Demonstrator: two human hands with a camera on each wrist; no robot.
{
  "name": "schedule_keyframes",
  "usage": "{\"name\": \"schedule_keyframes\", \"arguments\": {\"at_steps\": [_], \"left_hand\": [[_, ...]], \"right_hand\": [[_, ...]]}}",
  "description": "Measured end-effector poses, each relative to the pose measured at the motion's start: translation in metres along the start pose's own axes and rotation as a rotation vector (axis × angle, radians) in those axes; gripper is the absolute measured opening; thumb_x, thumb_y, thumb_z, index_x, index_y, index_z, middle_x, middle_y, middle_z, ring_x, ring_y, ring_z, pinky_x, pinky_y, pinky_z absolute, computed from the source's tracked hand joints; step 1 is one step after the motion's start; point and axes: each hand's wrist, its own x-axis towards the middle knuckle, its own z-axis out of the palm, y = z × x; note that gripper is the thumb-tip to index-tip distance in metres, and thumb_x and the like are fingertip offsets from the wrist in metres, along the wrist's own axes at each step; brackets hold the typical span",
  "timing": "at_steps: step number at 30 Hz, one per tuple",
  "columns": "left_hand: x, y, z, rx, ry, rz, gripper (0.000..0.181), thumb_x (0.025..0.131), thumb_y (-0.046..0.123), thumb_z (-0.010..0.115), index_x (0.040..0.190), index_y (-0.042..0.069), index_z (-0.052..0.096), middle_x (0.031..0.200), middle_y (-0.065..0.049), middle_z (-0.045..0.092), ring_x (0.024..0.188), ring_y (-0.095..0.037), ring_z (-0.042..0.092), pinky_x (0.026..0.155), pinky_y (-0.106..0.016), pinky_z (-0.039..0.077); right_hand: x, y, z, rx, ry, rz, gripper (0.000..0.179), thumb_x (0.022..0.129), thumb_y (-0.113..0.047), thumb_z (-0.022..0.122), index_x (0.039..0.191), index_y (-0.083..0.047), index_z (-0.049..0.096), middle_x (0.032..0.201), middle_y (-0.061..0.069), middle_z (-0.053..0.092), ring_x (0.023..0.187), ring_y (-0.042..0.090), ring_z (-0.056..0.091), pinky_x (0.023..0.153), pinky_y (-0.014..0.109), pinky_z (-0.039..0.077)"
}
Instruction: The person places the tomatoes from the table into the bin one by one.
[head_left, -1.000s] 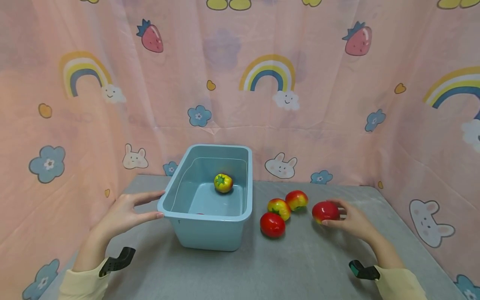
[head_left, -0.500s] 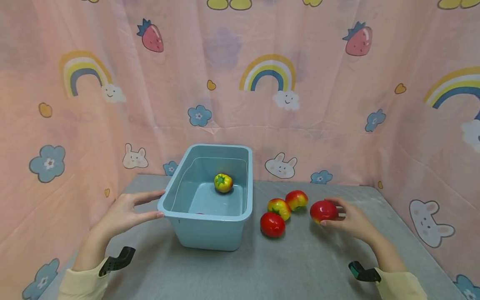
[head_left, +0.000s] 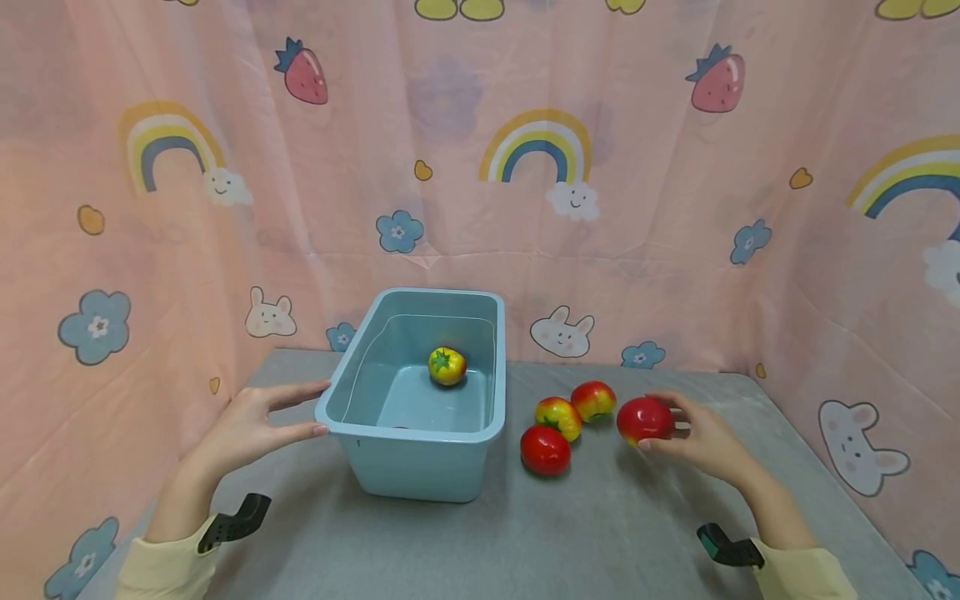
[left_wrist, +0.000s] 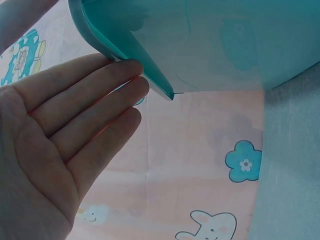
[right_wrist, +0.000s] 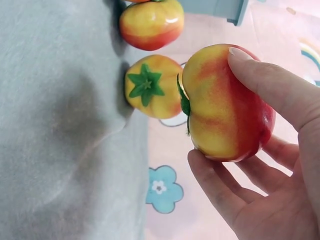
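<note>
In the head view my right hand holds a glossy red-and-yellow toy tomato at the right of the table. The right wrist view shows thumb and fingers round this tomato, its green stem end turned toward the grey cloth and a gap between them. My left hand reaches the light-blue bin at its left side, fingertips right at the rim. Those fingers lie fairly straight in the left wrist view. Inside the bin sits a yellow-green tomato; a sliver of red shows behind the front wall.
Right of the bin, a red tomato, a yellow-red tomato and another red-yellow tomato lie clustered on the grey tablecloth. A pink patterned curtain hangs behind the table and along both sides.
My right hand has shifted slightly left and up with the tomato, toward the cluster. The left hand and the bin stay where they were.
</note>
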Motion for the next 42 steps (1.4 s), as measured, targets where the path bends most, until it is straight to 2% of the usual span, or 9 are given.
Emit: {"name": "schedule_keyframes", "arguments": {"at_steps": [12, 28, 42], "left_hand": [[0.000, 0.000, 0.000, 0.010, 0.004, 0.003, 0.056, 0.079, 0.044, 0.074, 0.129, 0.021, 0.061, 0.124, 0.004, 0.064, 0.117, -0.025, 0.060, 0.090, -0.050, 0.051], [-0.001, -0.002, 0.001, 0.015, 0.009, 0.005, 0.056, 0.079, 0.044, 0.074, 0.129, 0.022, 0.060, 0.124, 0.003, 0.064, 0.116, -0.026, 0.060, 0.089, -0.051, 0.051], [0.000, -0.002, 0.001, 0.016, 0.005, -0.001, 0.057, 0.079, 0.045, 0.074, 0.129, 0.022, 0.060, 0.124, 0.002, 0.064, 0.117, -0.028, 0.060, 0.089, -0.052, 0.050]], "right_hand": [[-0.001, -0.016, -0.004, -0.010, -0.008, -0.009, 0.077, 0.074, -0.036, 0.081, 0.135, -0.006, 0.044, 0.130, 0.024, 0.051, 0.109, 0.047, 0.054, 0.070, 0.043, 0.058], [0.001, -0.038, -0.009, -0.017, -0.017, -0.014, 0.076, 0.072, -0.037, 0.082, 0.133, -0.006, 0.047, 0.128, 0.022, 0.053, 0.107, 0.041, 0.056, 0.072, 0.042, 0.059], [0.007, -0.055, -0.013, -0.021, -0.039, -0.064, 0.078, 0.071, -0.036, 0.082, 0.134, -0.007, 0.046, 0.128, 0.018, 0.054, 0.109, 0.038, 0.056, 0.073, 0.038, 0.059]]}}
